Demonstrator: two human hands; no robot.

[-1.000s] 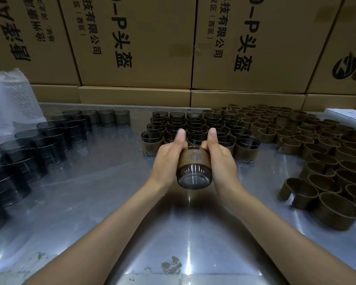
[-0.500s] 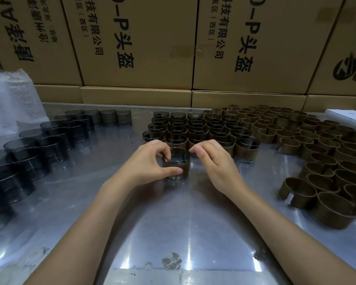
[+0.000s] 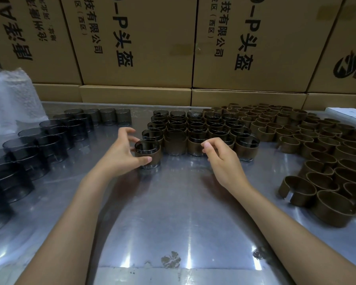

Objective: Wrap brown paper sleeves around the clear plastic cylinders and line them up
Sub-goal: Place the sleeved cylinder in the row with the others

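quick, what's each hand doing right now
Left hand: closed around the wrapped cylinder standing on the table.
Right hand: loosely curled, holding nothing.

Packing workshop: stacked cardboard cartons [image 3: 136, 42] behind a steel worktable [image 3: 173, 212].

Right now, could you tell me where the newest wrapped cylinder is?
In the head view it stands upright left of centre, at the wrapped block's front-left corner, with the left hand on it.
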